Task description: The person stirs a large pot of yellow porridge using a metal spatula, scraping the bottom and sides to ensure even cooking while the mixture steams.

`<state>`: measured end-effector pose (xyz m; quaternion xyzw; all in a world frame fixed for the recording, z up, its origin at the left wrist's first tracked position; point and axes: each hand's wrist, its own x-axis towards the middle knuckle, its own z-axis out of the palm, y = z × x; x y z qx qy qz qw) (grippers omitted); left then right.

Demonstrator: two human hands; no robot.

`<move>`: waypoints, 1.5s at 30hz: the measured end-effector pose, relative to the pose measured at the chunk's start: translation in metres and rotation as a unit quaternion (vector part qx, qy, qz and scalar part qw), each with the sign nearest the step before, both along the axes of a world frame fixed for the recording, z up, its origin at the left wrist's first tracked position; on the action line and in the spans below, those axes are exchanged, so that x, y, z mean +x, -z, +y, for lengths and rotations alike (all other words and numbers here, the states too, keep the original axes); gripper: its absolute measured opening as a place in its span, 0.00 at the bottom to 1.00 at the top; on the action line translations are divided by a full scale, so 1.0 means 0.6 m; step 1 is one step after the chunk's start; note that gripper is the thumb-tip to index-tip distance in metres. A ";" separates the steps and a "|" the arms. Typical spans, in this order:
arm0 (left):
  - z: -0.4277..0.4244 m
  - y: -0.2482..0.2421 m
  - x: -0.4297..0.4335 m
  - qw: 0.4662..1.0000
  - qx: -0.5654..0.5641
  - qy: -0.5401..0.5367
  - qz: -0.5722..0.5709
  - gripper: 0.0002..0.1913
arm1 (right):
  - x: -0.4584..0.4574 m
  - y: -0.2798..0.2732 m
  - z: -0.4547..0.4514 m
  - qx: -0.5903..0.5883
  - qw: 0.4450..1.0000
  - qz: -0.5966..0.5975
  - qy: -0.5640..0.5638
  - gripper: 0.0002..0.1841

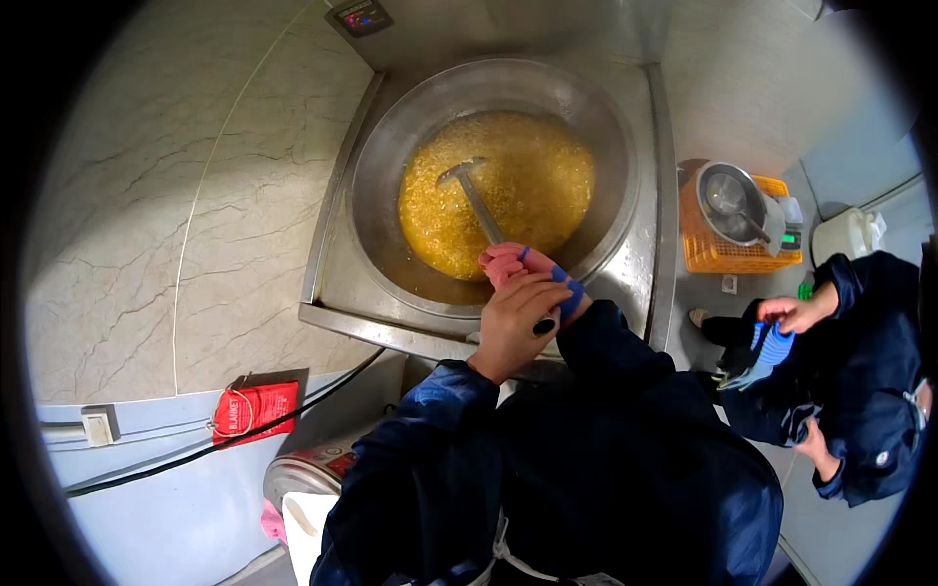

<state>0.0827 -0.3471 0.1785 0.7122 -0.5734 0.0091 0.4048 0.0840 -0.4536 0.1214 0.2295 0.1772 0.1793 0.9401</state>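
A large round metal wok [608, 176] is set into a stainless steel cooking range. In it lies a golden-yellow, oily-looking liquid [542, 176] full of small pale bits. The head of a long-handled metal spatula [480, 207] dips into this liquid left of the middle. My right hand [524, 269], in a pink and blue glove, grips the handle over the wok's near side. Bare and closer to me, my left hand [516, 319] closes around the same handle near its hollow end, against the glove. The palms and the covered part of the handle are hidden.
At right, a metal bowl [755, 187] sits on an orange plastic crate [718, 253] beside a scale. A co-worker [843, 381] stands there, holding blue-striped gloves [773, 348]. A control panel [359, 18] is behind the wok. A black cable [220, 443] crosses a red fire-blanket pouch [256, 414].
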 end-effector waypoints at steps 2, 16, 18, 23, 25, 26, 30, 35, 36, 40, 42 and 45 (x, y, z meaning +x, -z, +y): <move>0.029 -0.011 -0.031 0.997 0.027 0.068 0.010 0.21 | -0.044 0.005 0.016 0.154 0.983 -0.096 -0.040 0.05; 0.124 0.043 -0.186 0.778 0.115 0.535 0.308 0.18 | -0.481 0.015 0.092 -0.293 0.953 -0.066 0.032 0.10; 0.126 0.080 -0.196 0.754 0.119 0.550 0.339 0.18 | -0.515 0.032 0.105 -0.276 0.957 -0.075 0.049 0.11; 0.103 0.135 -0.192 0.708 0.209 0.528 0.419 0.17 | -0.540 0.064 0.091 -0.254 0.961 -0.085 0.064 0.13; 0.106 0.139 -0.187 0.697 0.258 0.510 0.434 0.17 | -0.533 0.072 0.094 -0.300 0.949 -0.083 0.047 0.13; 0.101 0.152 -0.187 0.687 0.267 0.514 0.439 0.17 | -0.537 0.070 0.090 -0.317 0.947 -0.039 0.031 0.12; 0.115 0.178 -0.191 0.680 0.311 0.513 0.422 0.18 | -0.578 0.154 0.065 -0.455 0.886 0.010 -0.092 0.10; 0.155 0.151 -0.185 0.735 0.304 0.447 0.409 0.16 | -0.593 0.178 0.020 -0.698 0.655 0.152 -0.248 0.09; 0.164 0.154 -0.186 0.739 0.303 0.426 0.425 0.16 | -0.594 0.180 0.021 -0.731 0.588 0.195 -0.286 0.09; 0.192 0.155 -0.180 0.754 0.293 0.357 0.468 0.16 | -0.603 0.206 0.007 -0.809 0.363 0.227 -0.403 0.14; 0.198 0.154 -0.182 0.755 0.287 0.343 0.479 0.16 | -0.627 0.241 0.008 -0.855 0.248 0.213 -0.404 0.15; 0.211 0.162 -0.180 0.763 0.301 0.322 0.472 0.16 | -0.640 0.266 0.015 -0.869 0.170 0.234 -0.402 0.16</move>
